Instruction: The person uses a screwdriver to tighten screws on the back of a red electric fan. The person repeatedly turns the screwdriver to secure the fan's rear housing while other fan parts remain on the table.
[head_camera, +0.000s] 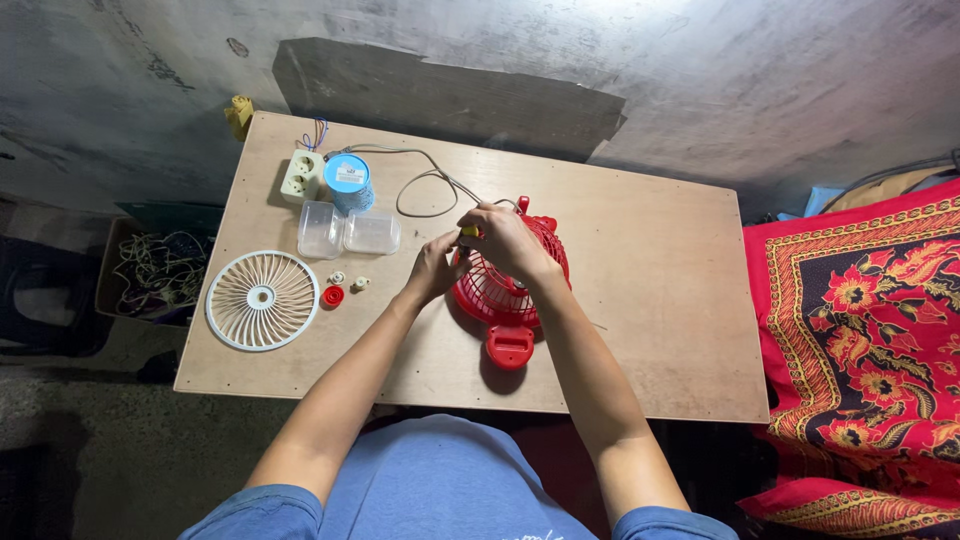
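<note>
A small red fan (505, 290) lies mid-table on a plywood table (650, 270). The left hand (437, 267) steadies its rear grille; the right hand (508, 240) is clenched around a yellow-handled screwdriver (468, 231). A screw is probably being worked; careful turning seems needed. A white grille (262, 299) lies apart.

Small red fan (505, 290) lies mid-table, rear grille up, base (510, 346) pointing near. Gray cord (425, 180) loops away to the far left. A yellow-handled tool (468, 232) sits at its far-left rim, mostly hidden.
</note>
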